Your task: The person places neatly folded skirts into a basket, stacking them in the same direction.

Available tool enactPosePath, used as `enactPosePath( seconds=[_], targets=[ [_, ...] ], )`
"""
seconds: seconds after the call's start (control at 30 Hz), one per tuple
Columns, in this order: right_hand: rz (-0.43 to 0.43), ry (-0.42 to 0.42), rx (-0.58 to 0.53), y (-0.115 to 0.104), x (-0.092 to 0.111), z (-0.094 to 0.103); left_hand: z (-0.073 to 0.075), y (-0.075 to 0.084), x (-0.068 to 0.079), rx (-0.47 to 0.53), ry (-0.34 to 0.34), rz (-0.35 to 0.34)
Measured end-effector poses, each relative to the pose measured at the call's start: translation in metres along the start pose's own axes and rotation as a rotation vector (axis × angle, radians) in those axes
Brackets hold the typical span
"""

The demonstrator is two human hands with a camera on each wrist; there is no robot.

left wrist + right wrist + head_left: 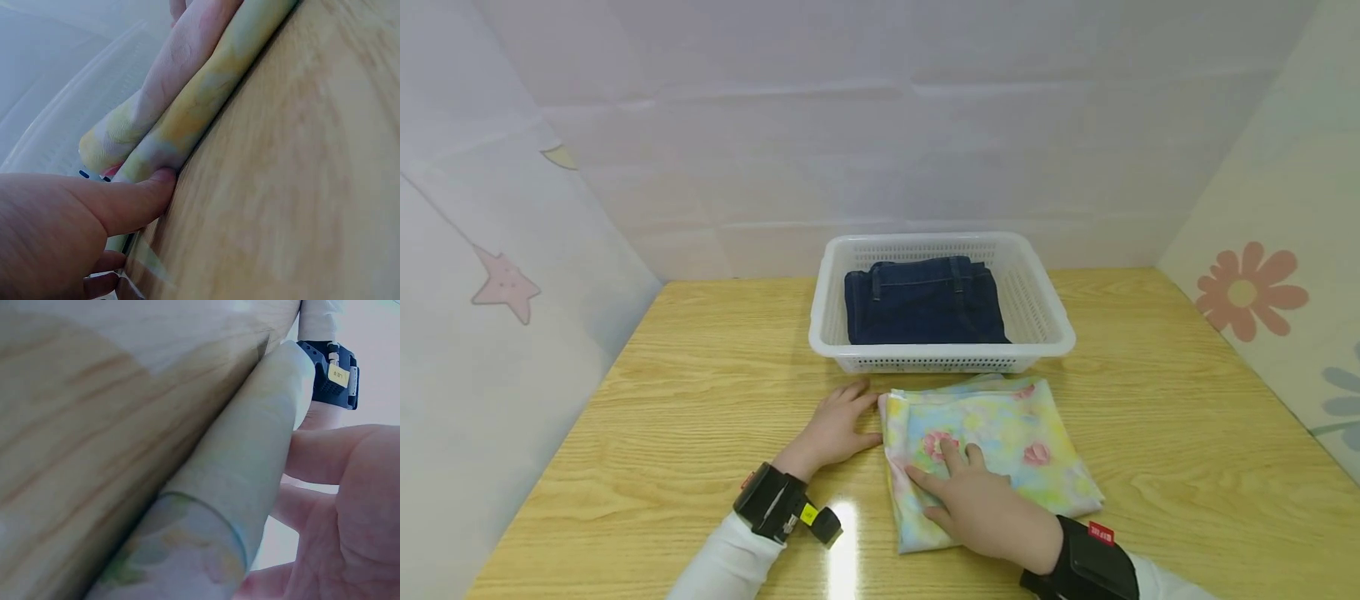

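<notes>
A folded flowered cloth [992, 421] in pale yellow, blue and pink lies on the wooden table [715, 367]. Beside its left edge is my left hand [832, 427], fingers extended, the thumb touching the fold. The left wrist view shows that thumb tip [164, 176] against the rounded, layered edge of the cloth [200, 87]. My right hand [988, 510] rests on top of the cloth near its front, with the fingers spread. Seen from the right wrist, the fingers of this hand [319, 453] reach over a thick rounded fold [237, 456].
Just behind the cloth stands a white plastic basket [940, 351] with perforated sides. Folded dark blue denim [925, 308] lies inside it, toward the left. A pale wall covering [880, 167] rises behind the table, and patterned sheets hang at both sides.
</notes>
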State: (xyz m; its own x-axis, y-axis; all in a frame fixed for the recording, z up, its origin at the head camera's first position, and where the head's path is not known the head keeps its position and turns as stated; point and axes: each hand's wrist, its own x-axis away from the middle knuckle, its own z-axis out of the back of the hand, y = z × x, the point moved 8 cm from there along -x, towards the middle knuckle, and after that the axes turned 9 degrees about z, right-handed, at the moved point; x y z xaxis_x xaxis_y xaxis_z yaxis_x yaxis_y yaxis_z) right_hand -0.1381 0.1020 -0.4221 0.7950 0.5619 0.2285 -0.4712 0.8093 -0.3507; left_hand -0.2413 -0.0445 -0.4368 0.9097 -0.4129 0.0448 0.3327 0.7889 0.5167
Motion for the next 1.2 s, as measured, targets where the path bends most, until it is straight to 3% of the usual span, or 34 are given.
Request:
enactPosePath(
  seconds=[0.13, 0.33, 0.43, 0.7, 1.03, 1.2],
  targets=[
    [0.024, 0.029, 0.003, -0.004, -0.002, 0.002, -0.001, -0.005, -0.003, 0.074, 0.003, 0.012],
    [0.052, 0.064, 0.004, -0.012, -0.01, 0.003, 0.002, -0.017, -0.008, 0.366, 0.017, 0.043],
    [0.076, 0.078, 0.012, -0.016, -0.015, 0.005, 0.002, -0.021, -0.01, 0.462, -0.004, 0.065],
    [0.137, 0.072, 0.002, -0.021, -0.018, 0.009, 0.0, -0.024, -0.007, 0.401, -0.067, 0.147],
    [0.161, 0.053, -0.135, -0.021, -0.019, 0.013, 0.001, -0.023, -0.01, 0.408, -0.065, 0.084],
    [0.189, 0.036, -0.26, -0.017, -0.016, 0.014, 0.0, -0.021, -0.01, 0.409, -0.063, 0.049]
  ],
)
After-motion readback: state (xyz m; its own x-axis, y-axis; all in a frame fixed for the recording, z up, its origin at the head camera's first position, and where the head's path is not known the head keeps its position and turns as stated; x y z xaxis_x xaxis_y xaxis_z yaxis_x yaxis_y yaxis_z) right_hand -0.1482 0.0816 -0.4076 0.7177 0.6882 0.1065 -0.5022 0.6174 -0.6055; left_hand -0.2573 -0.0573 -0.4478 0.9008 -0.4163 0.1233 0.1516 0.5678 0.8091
